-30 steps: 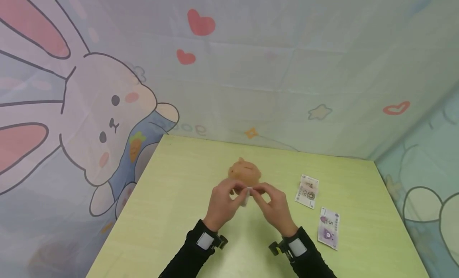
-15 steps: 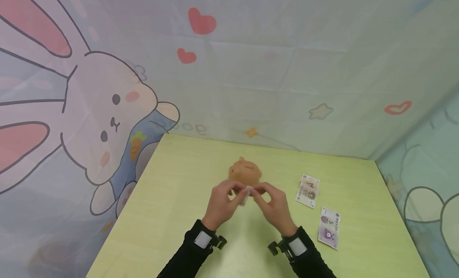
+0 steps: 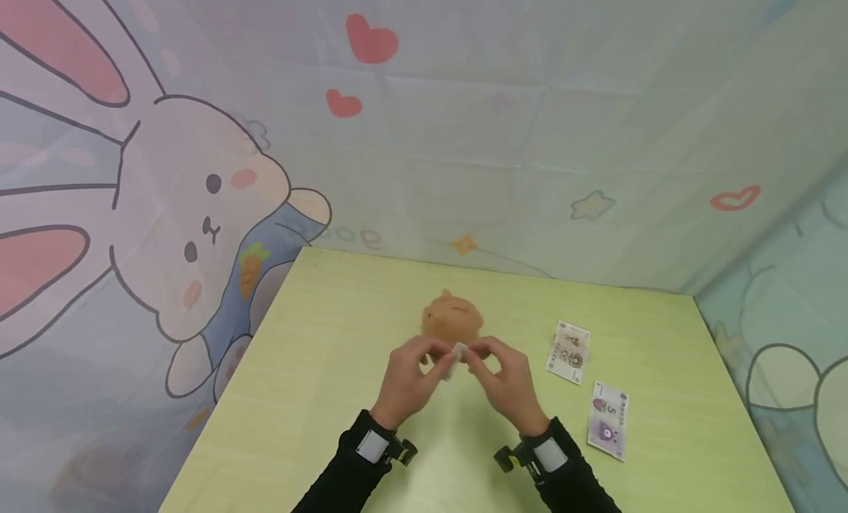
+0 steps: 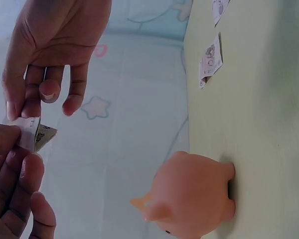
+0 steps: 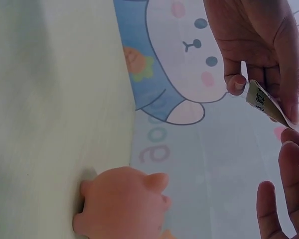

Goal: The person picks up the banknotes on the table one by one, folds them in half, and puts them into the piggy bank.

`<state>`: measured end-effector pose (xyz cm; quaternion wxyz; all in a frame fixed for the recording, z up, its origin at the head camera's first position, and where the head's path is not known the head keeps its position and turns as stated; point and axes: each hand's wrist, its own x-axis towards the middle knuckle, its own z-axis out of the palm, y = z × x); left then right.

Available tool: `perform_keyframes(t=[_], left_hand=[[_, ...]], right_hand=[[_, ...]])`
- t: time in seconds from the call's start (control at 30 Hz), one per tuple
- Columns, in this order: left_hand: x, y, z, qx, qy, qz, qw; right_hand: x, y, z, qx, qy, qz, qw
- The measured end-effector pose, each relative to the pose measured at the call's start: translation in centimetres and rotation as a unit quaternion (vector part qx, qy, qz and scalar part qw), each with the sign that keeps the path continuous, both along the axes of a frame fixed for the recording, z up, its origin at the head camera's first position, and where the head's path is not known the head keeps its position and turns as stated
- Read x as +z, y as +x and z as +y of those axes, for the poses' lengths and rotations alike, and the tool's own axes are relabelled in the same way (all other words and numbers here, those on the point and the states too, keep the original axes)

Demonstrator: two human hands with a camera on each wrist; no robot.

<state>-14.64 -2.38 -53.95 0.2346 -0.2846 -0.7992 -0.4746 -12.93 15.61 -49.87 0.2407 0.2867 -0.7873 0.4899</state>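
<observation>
Left hand (image 3: 407, 377) and right hand (image 3: 509, 380) both pinched folded banknote (image 3: 454, 362) up above surface (image 3: 318, 351). Orange pig (image 3: 453, 316) (pretty chunky, ears and all) sat just past them at 12 o'clock. Brownish note (image 3: 568, 352) lay over at 3 o'clock, purple note (image 3: 607, 421) nearer 4.

A pale yellow-green table (image 3: 318, 366) stands against a printed cloth (image 3: 503, 138) that covers the wall behind it. The cloth fades from lilac-grey to a greenish grey, with faint creases running across it. On its left side a big white rabbit (image 3: 159, 233) lies sideways, its long pink-lined ears toward the edge, a carrot (image 3: 250, 274) on its blue clothing. Red hearts (image 3: 372, 42), a beige star (image 3: 592, 205) and a small orange sparkle (image 3: 465, 244) are scattered beyond. At right, a bluish cloth (image 3: 775, 292) meets it in a corner. Soft light leaves a pale sheen on the tabletop.
</observation>
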Motion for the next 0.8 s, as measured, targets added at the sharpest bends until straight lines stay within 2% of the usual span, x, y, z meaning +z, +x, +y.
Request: perform_keyframes(t=[0.2,0.43,0.57,0.67,0.8], left_hand=[[-0.4,0.1,-0.4,-0.009,0.002,-0.033,0.9994],[-0.7,0.4,-0.8,-0.011,-0.008,-0.044,0.9990],[-1.0,0.6,-1.0,-0.013,-0.004,-0.063,0.9979],[-1.3,0.6,-1.1,-0.022,0.001,-0.073,0.9971],[-1.3,0.7,-1.1,-0.038,0.012,-0.092,0.9950]], right_hand=[[-2.7,-1.4,0.7,0.003,-0.010,-0.020,1.000],[-3.3,-1.7,0.8,0.002,-0.016,-0.026,1.000],[-3.1,-1.7,0.8,-0.006,-0.015,-0.025,1.000],[-2.4,-1.3,0.6,-0.002,-0.020,-0.034,0.999],[-0.9,-0.5,0.4,0.014,-0.037,-0.083,0.996]])
